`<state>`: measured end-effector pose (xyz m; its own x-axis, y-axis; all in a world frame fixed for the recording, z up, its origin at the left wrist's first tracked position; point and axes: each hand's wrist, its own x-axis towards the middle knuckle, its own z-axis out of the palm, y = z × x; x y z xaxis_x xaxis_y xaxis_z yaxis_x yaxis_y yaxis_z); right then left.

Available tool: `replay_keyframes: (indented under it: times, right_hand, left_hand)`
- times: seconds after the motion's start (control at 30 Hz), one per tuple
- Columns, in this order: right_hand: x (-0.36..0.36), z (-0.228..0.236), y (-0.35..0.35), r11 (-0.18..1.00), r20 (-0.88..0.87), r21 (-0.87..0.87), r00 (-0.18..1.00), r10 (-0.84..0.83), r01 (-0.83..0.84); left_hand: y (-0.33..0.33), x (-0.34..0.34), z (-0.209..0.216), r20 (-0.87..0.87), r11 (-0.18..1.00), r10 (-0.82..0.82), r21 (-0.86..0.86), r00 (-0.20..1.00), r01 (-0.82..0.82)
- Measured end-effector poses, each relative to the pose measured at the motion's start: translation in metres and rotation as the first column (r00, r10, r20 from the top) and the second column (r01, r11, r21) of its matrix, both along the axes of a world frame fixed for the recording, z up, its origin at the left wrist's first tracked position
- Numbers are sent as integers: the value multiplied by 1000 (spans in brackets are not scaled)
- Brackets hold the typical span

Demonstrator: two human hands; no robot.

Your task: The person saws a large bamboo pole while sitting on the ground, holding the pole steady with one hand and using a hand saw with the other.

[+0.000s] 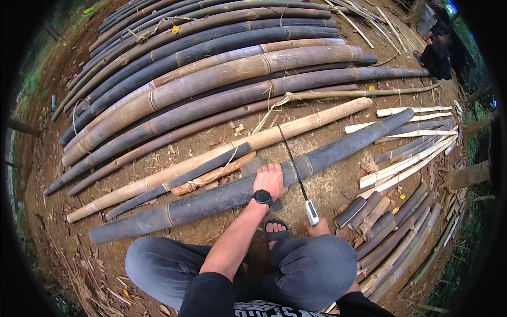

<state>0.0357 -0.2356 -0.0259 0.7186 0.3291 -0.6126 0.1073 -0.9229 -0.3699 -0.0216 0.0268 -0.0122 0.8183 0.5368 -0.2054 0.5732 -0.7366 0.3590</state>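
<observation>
A thick dark bamboo pole (pixel 211 201) lies slantwise in front of my knees, its right end farther off. My left hand (pixel 270 180), with a black watch at the wrist, presses down on the pole, fingers curled over its far side. My right hand (pixel 318 228), partly hidden by my knee, grips a handsaw by its white handle (pixel 311 212). The narrow saw blade (pixel 293 164) crosses the pole just right of my left hand, near a joint ring (pixel 307 165). Whether the teeth have cut in cannot be made out.
Many long bamboo poles (pixel 211 68) lie side by side beyond. A pale pole (pixel 317 119) and a dark split strip (pixel 195 171) lie closer. Split white strips (pixel 406 164) and short cut pieces (pixel 377 211) are at right. Another person (pixel 437 57) is at the far right.
</observation>
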Motion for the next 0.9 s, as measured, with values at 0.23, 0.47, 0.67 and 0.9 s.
replay_keyframes:
  times: [0.23, 0.47, 0.67, 0.9]
  right_hand:
    - [-24, -29, -63, 987, 110, 148, 991, -73, 56]
    - [26, 13, 44, 994, -63, 51, 993, 97, -94]
    - [10, -30, -33, 953, 101, 282, 991, 83, -108]
    - [3, 14, 22, 979, 28, 184, 997, 79, -82]
  left_hand:
    - [-5, 5, -1, 45, 999, -13, 45, 999, 11]
    - [4, 0, 4, 8, 999, 10, -47, 1000, -10]
    - [-1, 9, 0, 24, 1000, 1, 5, 1000, -1]
    - [2, -5, 3, -26, 999, 27, -37, 999, -28]
